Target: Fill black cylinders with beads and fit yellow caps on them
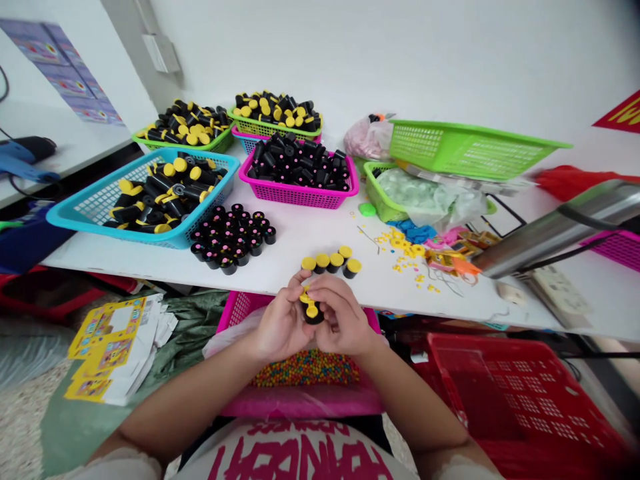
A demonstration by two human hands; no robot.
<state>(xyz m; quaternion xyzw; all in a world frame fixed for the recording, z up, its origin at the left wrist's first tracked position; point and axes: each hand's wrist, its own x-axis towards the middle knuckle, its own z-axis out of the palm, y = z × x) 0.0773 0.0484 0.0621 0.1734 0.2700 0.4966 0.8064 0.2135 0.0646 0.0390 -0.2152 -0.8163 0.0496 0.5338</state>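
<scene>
Both hands meet just in front of the white table's near edge. My left hand and my right hand are closed together around small black tubes with yellow caps. Several more capped black tubes stand in a short row on the table right beyond my fingers. A cluster of open black tubes with pink insides stands to the left of that row. Below my hands a pink basket on my lap holds a bag of small coloured beads.
A blue basket, two green baskets and a pink basket hold more black and yellow tubes. Loose yellow caps lie right of centre. A red crate stands at lower right, printed cards on the floor left.
</scene>
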